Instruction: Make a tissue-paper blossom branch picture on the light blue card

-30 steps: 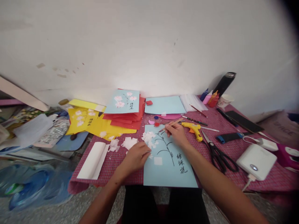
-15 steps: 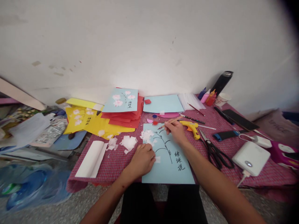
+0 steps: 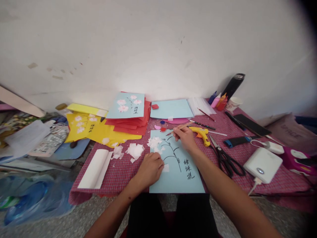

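Observation:
On the checked tablecloth lies a light blue sheet [image 3: 173,181] bearing black painted stems and characters. My right hand [image 3: 184,136] is closed on a wooden-handled brush [image 3: 184,126], its tip pointing left above the sheet's upper part. My left hand [image 3: 152,167] rests with curled fingers on the sheet's left edge, beside a small pale paper square [image 3: 166,168]; whether those fingers hold anything is hidden. A cluster of white paper bits [image 3: 155,143] sits at the sheet's upper left. Small blue, pink and red paint spots are just above the sheet.
Left are torn white paper pieces [image 3: 135,151], a folded white paper [image 3: 94,170], yellow sheets [image 3: 119,133] and a red stack [image 3: 146,115]. Right are a yellow glue gun [image 3: 204,135], black scissors [image 3: 226,162], a white power bank [image 3: 264,165] and paint bottles [image 3: 221,101].
The view has shifted slightly, moving the table items a little left. My right hand still holds the brush in nearly the same place over the sheet, and my left hand stays at its edge.

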`<state>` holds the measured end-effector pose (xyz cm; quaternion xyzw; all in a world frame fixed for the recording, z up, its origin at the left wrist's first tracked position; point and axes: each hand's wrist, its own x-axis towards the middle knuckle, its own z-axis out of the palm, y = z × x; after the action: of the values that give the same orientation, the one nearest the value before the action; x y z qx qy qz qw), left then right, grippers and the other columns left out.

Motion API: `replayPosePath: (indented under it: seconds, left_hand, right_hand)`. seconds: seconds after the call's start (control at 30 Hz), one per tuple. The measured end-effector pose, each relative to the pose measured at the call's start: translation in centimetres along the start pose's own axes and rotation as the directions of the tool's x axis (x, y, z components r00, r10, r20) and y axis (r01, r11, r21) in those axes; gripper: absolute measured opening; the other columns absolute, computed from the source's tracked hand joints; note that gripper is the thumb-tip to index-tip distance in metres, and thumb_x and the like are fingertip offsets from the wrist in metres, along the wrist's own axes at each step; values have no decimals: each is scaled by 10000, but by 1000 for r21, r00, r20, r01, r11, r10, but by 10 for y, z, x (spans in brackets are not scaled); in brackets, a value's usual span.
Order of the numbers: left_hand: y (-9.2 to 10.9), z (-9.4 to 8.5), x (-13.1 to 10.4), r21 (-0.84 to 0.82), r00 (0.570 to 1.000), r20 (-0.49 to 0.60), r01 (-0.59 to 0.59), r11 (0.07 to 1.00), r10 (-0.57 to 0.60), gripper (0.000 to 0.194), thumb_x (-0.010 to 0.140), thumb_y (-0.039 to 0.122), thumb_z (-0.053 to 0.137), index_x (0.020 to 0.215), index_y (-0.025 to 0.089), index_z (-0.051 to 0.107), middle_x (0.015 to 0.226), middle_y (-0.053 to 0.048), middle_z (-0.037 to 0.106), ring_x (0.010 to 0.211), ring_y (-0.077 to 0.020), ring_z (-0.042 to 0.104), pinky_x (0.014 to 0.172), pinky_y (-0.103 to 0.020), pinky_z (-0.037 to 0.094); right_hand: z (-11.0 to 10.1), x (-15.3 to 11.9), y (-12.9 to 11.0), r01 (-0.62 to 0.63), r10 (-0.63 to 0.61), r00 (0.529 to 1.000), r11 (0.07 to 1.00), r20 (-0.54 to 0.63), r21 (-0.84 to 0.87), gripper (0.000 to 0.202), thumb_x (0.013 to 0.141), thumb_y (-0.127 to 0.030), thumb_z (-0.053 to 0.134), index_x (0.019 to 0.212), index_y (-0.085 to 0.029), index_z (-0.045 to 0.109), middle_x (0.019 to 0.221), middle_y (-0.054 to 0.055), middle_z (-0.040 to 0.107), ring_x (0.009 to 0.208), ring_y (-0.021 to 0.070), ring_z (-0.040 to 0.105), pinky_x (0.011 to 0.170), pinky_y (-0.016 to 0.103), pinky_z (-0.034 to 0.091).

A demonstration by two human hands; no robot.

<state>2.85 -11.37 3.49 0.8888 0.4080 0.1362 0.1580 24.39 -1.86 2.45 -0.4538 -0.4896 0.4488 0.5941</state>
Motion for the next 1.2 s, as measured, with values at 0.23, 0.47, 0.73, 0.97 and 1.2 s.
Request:
replayPosePath:
  seconds: [0.23,0.47,0.73,0.97,1.2]
  left_hand:
    - [-9,-18,25,-58,979,-205,-18,998,6,180,927,228,467,912,193,643,927,-70,631,935,-216,562,862,-368,420]
    - [-19,-18,39,-157,960,-278,-17,987,-28,167,913,230,479,862,194,634,883,-67,640,894,-207,573,827,-343,435]
    - [-23,-27,70,-505,913,-309,78,860,-265,154,865,259,533,794,186,649,773,-12,642,741,-151,573,694,-269,429]
    - [-31,-1,83,-868,915,-181,23,496,-359,350,789,314,674,1094,157,605,831,-18,634,743,-135,578,681,-248,456]
    - [-37,-1,74,-863,912,-167,49,502,-375,261,835,389,631,827,134,684,733,-16,629,652,-113,517,602,-223,388]
  right_hand:
    - [1,-6,-11,34,-34,999,999,28,24,342,873,-526,535,1015,-221,598,683,-5,669,430,110,506,440,247,394]
    - [-2,-10,-17,4,-5,984,1000,180,5,218,845,-431,599,923,-230,625,774,18,679,553,133,539,546,272,437]
    - [4,-17,-19,62,-52,911,998,408,-13,247,767,-353,726,932,-214,605,839,5,604,726,147,550,647,259,426]
    - [4,-14,-11,94,-66,961,991,267,-96,183,802,-332,687,867,-217,561,702,-36,530,614,128,483,559,238,366]
    - [12,-20,-10,89,-46,953,987,301,-132,185,822,-359,668,865,-206,573,704,-10,590,640,151,546,591,263,422]
